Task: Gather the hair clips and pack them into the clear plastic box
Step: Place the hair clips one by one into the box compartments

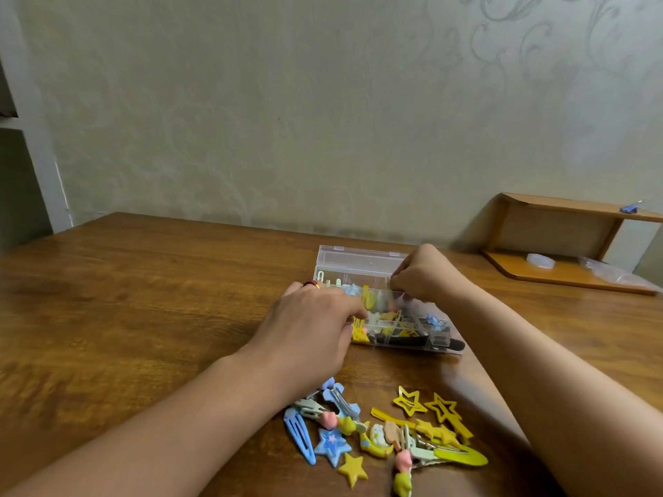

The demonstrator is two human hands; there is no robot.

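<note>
Head cam, only view I've got. Clear box (362, 261) sits mid-table (143, 299), lid up at the far side, compartments w/ clips inside: yellow, blue, black ones visible thru the near wall.

Left hand (308, 328) lies over the box's left end, back of hand up, fingers reaching down into the box among the yellow clips. I can't tell if they're pinching anything; tips are hidden and a bit blurred. Red ring (311, 283) on one finger.

Right hand (427, 274) is at the box's far right part, just in front of the lid, fingers curled tight, tips bunched together. Looks like a pinch on sth small and pale, but I can't make out what it is, too small.

Loose clips (384, 432) lie in a pile on the table near me, between the two forearms, well apart from the box. In it: blue snap clip (299, 437) at left, blue star (332, 447) beside it, solid yellow star (353, 469) nearest me, two open yellow star outlines (409, 401) at the far side, long yellow clip (462, 458) at right, plus pink/green/cream bits mixed in the middle.

Right rear: small wooden shelf (559, 272) against the wall (287, 102), w/ a white round thing (540, 260) and a plastic bag (610, 272) on its lower board, sth small and blue (630, 208) on top.
</note>
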